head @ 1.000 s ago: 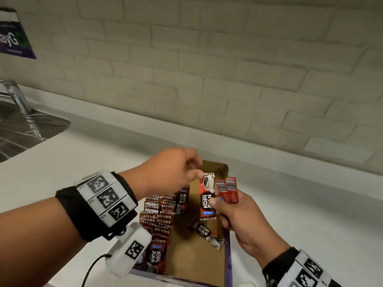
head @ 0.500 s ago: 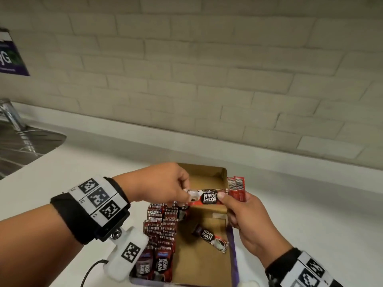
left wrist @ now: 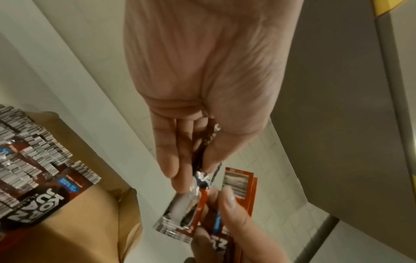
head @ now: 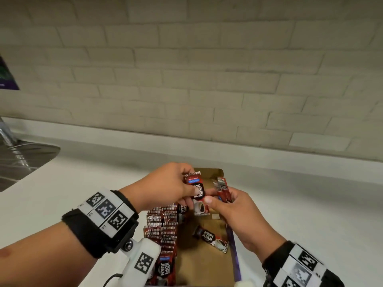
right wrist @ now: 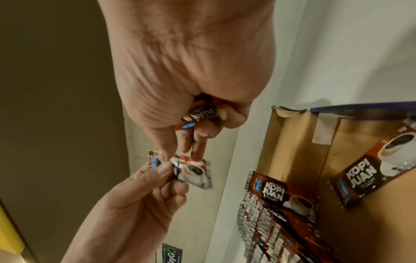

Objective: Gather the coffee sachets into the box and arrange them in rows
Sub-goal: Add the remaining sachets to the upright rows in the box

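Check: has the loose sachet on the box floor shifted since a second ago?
No. The loose sachet lies at the same angle against the box's purple right edge, right of the row of sachets. Only the camera moved.

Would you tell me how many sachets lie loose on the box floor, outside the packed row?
1: the loose sachet lies flat on the box floor, right of the packed row; others may be hidden.

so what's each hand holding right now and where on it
Left hand pinches one coffee sachet at its upper half, with the right thumb on its lower end. Right hand also grips a few more sachets by their lower part.
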